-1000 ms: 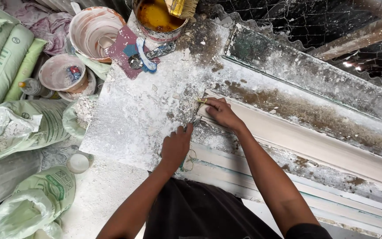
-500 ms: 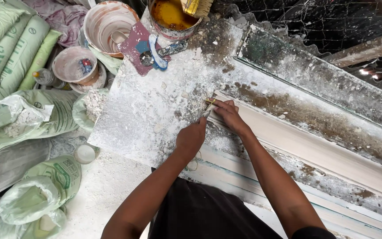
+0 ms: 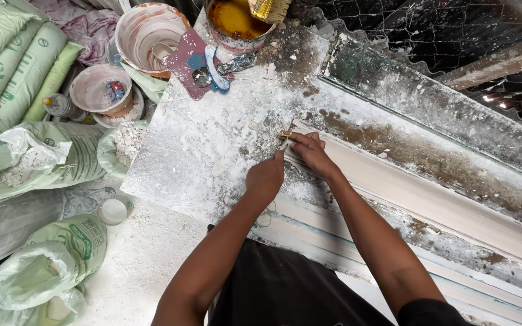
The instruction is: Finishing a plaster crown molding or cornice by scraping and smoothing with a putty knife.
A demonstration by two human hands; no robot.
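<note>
Green sacks (image 3: 7, 66) lay stacked at the left, one open sack (image 3: 37, 163) spilling white powder. Two stained buckets (image 3: 149, 33) stood near the slab's top corner. A tin (image 3: 234, 21) of amber liquid carried a brush (image 3: 268, 8). Wire mesh (image 3: 430, 30) ran behind. A small bottle (image 3: 58, 105) lay by the sacks.

Rough, powder-dusted matt slab (image 3: 200, 151); smooth plaster moulding (image 3: 430, 199); plastic sacks (image 3: 43, 163).

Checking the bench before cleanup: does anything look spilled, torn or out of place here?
Yes. White powder and flakes cover the work board, and brown stains run along the long moulding. A green sack at the left lies torn open, with white lumps showing. A brush rests across the tin of yellow liquid. Both hands work at the moulding's end.
</note>
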